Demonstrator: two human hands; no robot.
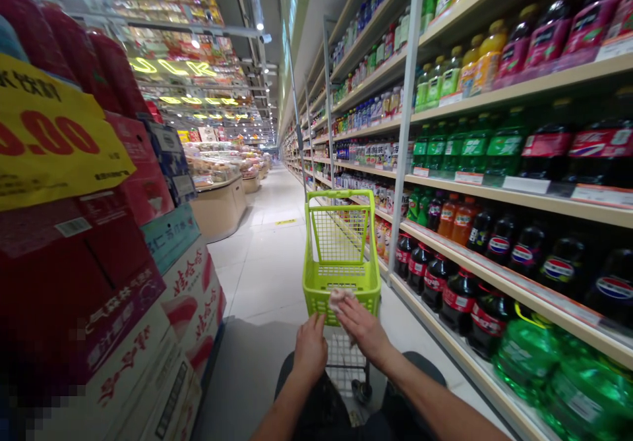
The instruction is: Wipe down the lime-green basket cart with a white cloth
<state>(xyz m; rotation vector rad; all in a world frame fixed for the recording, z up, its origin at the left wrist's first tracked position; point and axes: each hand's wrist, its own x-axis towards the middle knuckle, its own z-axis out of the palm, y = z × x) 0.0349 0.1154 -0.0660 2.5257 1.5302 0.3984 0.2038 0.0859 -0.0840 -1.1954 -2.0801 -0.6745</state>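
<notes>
A lime-green shopping cart [341, 256] stands in a supermarket aisle straight ahead of me. My left hand [310, 349] grips the near rim of its basket, fingers curled over the edge. My right hand [360, 325] lies on the same rim beside it, fingers pressed on a small pale cloth or tissue [339, 296]. The basket looks empty through its mesh. Below it the cart's lower wire rack [346, 362] and a wheel show between my forearms.
Shelves of bottled soft drinks [494, 243] run along the right, close to the cart. Stacked red and white cartons [123, 309] with a yellow price sign [49, 138] crowd the left. The pale tiled aisle floor [267, 250] runs ahead, with a round display counter [220, 200] to its left.
</notes>
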